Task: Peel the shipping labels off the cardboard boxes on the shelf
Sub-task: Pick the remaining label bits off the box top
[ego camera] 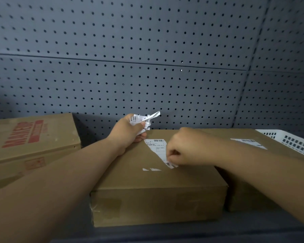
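Observation:
A brown cardboard box (147,188) lies in the middle of the shelf. On its top sits a torn white shipping label (156,149), with small white scraps (151,169) left below it. My right hand (182,148) pinches the lower edge of that label. My left hand (128,132) grips a crumpled wad of peeled label paper (144,121) at the box's far left corner. A second box (235,142) to the right carries another label (248,143), partly behind my right forearm.
A third cardboard box with red print (33,135) stands at the left. A white slotted plastic basket (291,141) sits at the far right. A grey pegboard wall (147,58) closes the back and right of the shelf.

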Tool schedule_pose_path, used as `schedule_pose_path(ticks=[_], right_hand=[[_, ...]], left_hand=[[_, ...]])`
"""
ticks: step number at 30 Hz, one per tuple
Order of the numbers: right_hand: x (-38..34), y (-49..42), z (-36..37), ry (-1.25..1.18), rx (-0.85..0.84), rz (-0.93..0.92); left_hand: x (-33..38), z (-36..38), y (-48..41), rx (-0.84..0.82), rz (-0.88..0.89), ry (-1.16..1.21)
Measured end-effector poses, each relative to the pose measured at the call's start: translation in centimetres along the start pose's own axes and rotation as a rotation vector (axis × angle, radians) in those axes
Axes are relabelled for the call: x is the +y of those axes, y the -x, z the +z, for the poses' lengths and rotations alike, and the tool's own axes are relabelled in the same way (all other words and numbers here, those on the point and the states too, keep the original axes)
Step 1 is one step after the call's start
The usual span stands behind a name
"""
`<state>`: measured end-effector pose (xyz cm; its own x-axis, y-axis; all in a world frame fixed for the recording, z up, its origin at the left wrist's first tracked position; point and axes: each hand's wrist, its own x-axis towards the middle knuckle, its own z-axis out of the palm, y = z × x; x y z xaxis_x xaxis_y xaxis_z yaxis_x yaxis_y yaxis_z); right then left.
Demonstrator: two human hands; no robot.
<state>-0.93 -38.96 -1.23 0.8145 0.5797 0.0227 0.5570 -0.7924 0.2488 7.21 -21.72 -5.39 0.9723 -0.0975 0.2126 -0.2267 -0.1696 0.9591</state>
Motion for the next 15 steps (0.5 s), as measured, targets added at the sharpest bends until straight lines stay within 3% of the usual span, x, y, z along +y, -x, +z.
schedule_pose_path(ticks=[2, 4, 15], right_hand=[[1.3, 0.5, -0.2, -0.158, -0.012, 0.035], [1.8, 1.1, -0.2, -0.164, -0.044, 0.004], [0.9, 1.1, -0.4, 0.173, -0.133, -0.159]], left_hand=[[0.0, -0.1, 0.0, 0.003, -0.004, 0.008], [0.1, -0.1, 0.0, 0.002, -0.005, 0.018], [0.0, 0.1, -0.1, 0.008, -0.003, -0.018]])
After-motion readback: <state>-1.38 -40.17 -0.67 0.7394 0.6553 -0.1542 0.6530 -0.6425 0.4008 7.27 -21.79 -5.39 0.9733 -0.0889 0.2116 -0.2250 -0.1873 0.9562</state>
